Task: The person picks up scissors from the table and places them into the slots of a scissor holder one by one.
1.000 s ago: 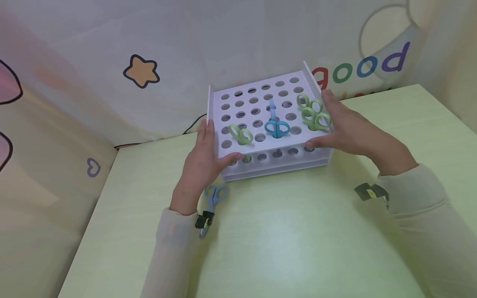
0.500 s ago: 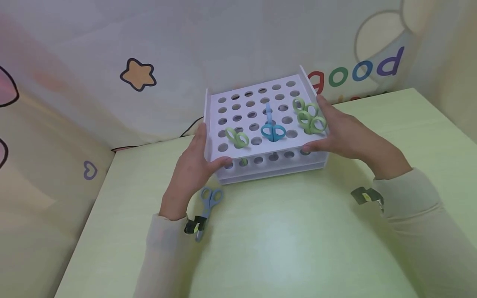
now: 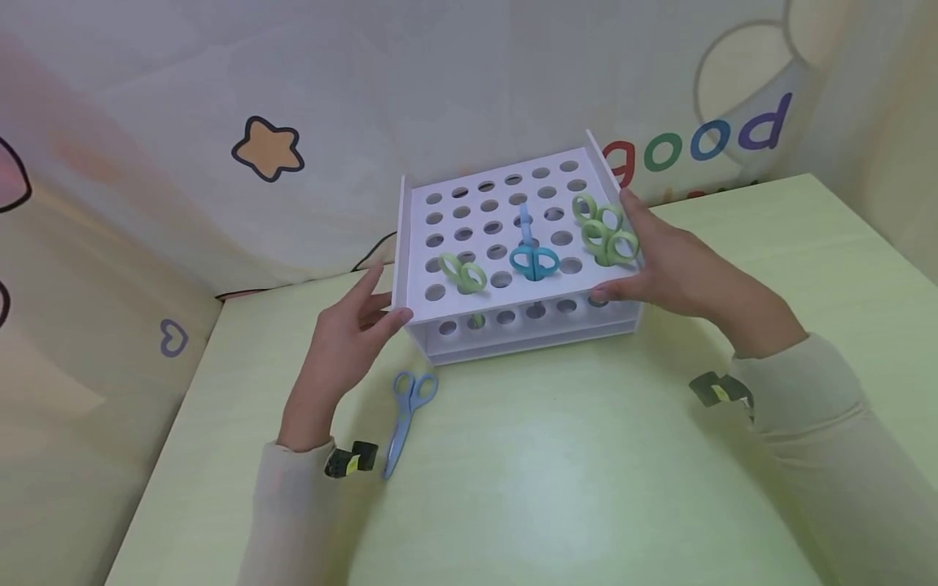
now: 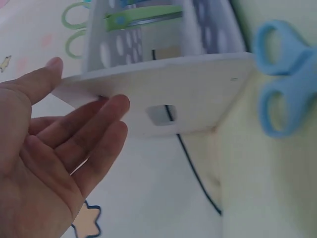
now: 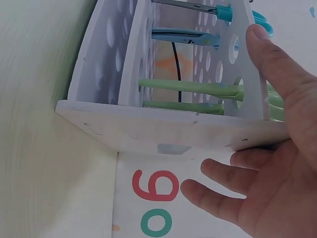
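Observation:
A white rack (image 3: 476, 220) with rows of round holes stands on the table. Teal-handled scissors (image 3: 533, 272), light-blue scissors (image 3: 525, 232) and several green-handled scissors (image 3: 469, 285) sit in its holes, blades down. At the rack's left side is my left hand (image 3: 326, 350), fingers loosely spread, thumb tip right at the front corner. My right hand (image 3: 681, 260) holds the right front corner, its thumb on the top plate's front edge and its fingers along the side panel. Blue scissors (image 3: 401, 419) lie on the table below my left hand.
The pale green table (image 3: 557, 456) reaches back to a printed cloth wall (image 3: 352, 89) close behind the rack. Behind the rack's left side runs a dark cord (image 4: 195, 173). A small black tag (image 3: 352, 460) hangs at my left cuff, and another (image 3: 721, 391) at my right.
My left hand has loosened from the rack's left side and drawn off to the left, uncovering more of the blue scissors. The right hand stays at its corner; the head view has shifted slightly.

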{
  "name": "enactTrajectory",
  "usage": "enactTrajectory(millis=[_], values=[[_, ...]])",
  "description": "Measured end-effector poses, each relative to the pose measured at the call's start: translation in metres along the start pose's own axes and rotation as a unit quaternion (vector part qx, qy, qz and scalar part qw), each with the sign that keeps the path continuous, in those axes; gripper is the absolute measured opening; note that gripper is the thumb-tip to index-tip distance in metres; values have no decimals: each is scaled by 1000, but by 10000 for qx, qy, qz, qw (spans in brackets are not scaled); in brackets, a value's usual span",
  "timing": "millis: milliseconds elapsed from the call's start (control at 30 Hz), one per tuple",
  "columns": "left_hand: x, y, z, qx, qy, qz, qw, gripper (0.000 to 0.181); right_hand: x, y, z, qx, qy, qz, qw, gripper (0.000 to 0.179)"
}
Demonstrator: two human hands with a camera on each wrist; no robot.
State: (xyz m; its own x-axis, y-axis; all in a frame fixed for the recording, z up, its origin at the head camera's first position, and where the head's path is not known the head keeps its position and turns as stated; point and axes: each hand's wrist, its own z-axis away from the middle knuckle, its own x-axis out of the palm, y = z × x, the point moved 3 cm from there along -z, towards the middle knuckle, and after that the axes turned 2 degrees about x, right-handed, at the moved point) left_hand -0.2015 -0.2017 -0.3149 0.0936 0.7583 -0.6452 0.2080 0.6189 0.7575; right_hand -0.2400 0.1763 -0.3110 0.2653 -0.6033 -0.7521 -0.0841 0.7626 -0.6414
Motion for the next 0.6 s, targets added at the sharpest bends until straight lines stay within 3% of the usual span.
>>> enactTrajectory(millis=[100,267,500,600], values=[[3,-15,5,-98,-232,189,9995,73,1,0,1,-37,12,-22,10000,139],[7,-38,13,-101,-877,398,9953,56,1,-2,2,-95,28,-65,9999,137],[15,-65,19,-169,-2035,602,9771,41,1,-2,2,-120,-9,-127,9998,136],[18,-68,19,-73,-2252,530,9728,43,0,-1,3,-111,-9,-118,9999,136]])
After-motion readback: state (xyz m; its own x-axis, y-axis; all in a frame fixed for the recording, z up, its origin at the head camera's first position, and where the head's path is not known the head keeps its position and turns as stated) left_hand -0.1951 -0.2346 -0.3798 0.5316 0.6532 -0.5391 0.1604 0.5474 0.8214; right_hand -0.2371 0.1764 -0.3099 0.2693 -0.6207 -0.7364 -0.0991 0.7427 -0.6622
